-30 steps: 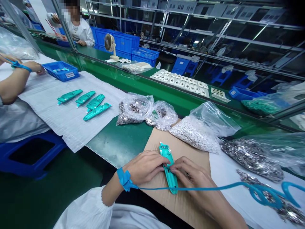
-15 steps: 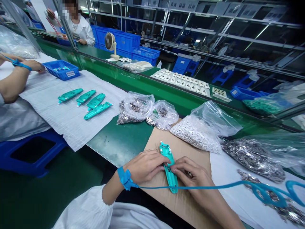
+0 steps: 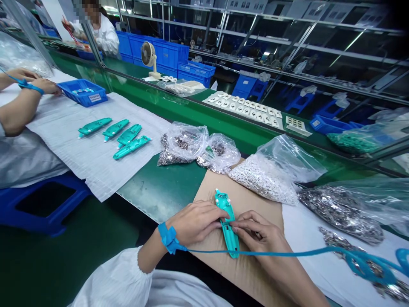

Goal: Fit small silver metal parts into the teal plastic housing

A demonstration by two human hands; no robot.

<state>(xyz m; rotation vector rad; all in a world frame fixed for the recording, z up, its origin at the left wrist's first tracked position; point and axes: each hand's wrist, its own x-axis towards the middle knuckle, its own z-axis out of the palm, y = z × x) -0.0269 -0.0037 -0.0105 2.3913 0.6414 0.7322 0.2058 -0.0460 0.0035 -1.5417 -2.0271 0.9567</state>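
A long teal plastic housing half [image 3: 230,242] lies on a sheet of brown cardboard [image 3: 207,187], its open inner side up and small white parts at its far end. My left hand [image 3: 196,221] holds it from the left, thumb and fingers on its middle. From the right, my right hand [image 3: 263,234] pinches at the middle of the housing, fingertips together by a small dark part. Whatever lies between those fingertips is too small to make out. A blue wrist strap [image 3: 169,238] circles my left wrist, and its cord runs rightward over the housing and my right forearm.
Bags of small metal parts [image 3: 182,145] and a bag of white parts [image 3: 265,179] stand behind the cardboard. Loose metal pieces [image 3: 370,264] lie at right. Several teal housings [image 3: 128,134] rest at left, near a blue bin [image 3: 86,91] and a co-worker's hands [image 3: 41,85].
My hands and the housing stay almost where they were, with slight finger movement. The cord's coils at right have shifted. The neighbour's hands moved a little, and the person across leaned left.
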